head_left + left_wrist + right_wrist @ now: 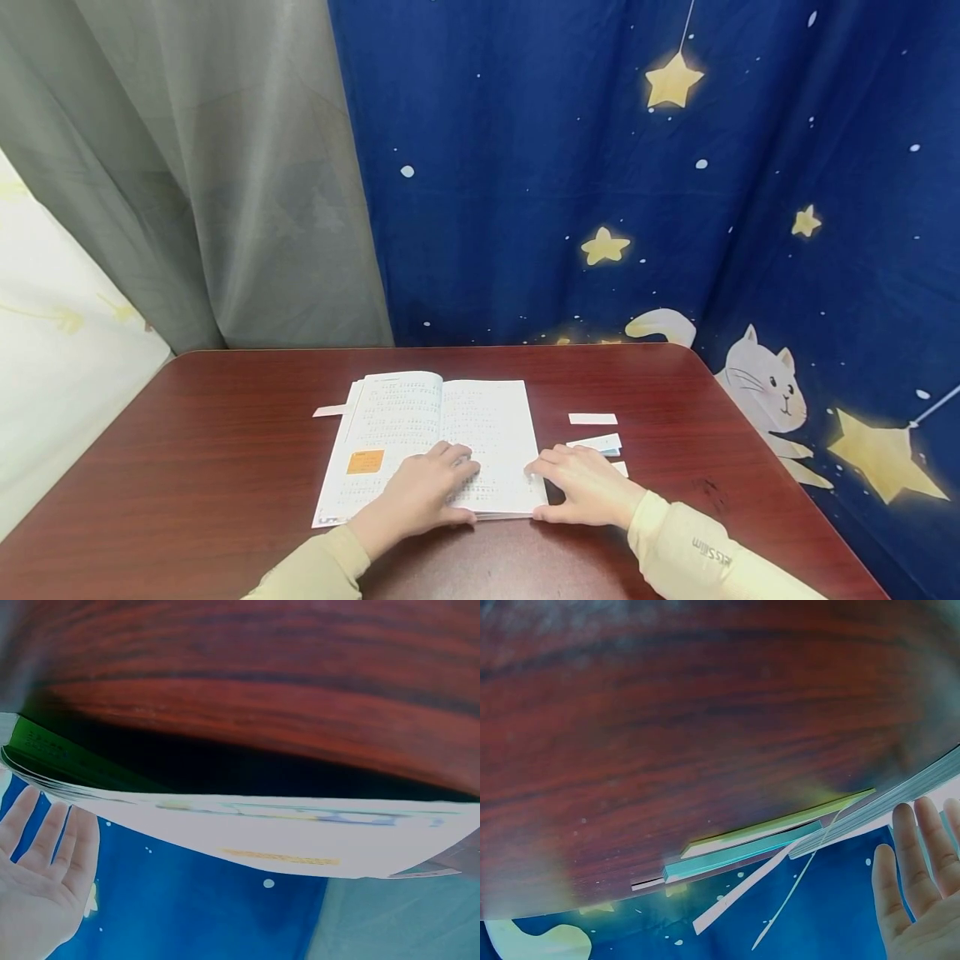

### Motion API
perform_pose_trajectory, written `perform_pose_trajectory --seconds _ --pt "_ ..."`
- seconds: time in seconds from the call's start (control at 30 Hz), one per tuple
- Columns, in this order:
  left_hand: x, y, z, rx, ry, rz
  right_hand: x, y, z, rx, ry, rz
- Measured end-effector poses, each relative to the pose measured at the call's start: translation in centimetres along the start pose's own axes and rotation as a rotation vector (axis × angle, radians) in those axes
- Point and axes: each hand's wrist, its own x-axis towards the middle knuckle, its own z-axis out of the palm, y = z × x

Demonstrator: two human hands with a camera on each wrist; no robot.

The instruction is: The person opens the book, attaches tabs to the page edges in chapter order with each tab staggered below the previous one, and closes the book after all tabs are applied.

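An open book [483, 412] lies on the table in the head view, its left page carrying an orange printed box [366, 462]. My left hand [423, 492] rests across the lower middle of the pages, fingers spread and thumb near the bottom edge. At the lower right corner, my right hand [588, 487] touches the right page's edge with loosely extended fingers and the thumb by the corner. Straight fingers show in both wrist views. A white paper strip [328, 411] sticks out from the book's left side.
Right of the book lie several paper slips: a white one [592, 419], another with a blue part [600, 443], and one partly hidden behind my right hand. The dark red table [225, 467] ends at a grey curtain [277, 208] and a blue starry curtain [510, 208].
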Motion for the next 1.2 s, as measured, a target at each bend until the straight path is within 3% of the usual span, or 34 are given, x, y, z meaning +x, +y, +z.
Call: perform_pose_trajectory --seconds 0.27,0.5,0.6,0.8,1.2 --pt "-0.4 -0.2 -0.5 -0.014 0.039 0.047 0.0 0.0 -0.1 0.009 0.007 0.000" --pt "-0.9 -0.2 -0.7 0.036 0.197 0.211 0.0 -0.1 -0.1 0.015 0.021 0.007" --pt "-1.1 -0.3 -0.7 0.057 0.233 0.233 0.0 -0.1 -0.1 0.013 0.034 0.006" --pt "-1.7 -0.5 -1.1 0.073 0.229 0.212 0.1 -0.1 0.0 0.002 0.047 0.009" --pt "-2.8 -2.0 -2.1 0.052 0.303 0.110 0.1 -0.1 0.1 -0.001 0.030 0.026"
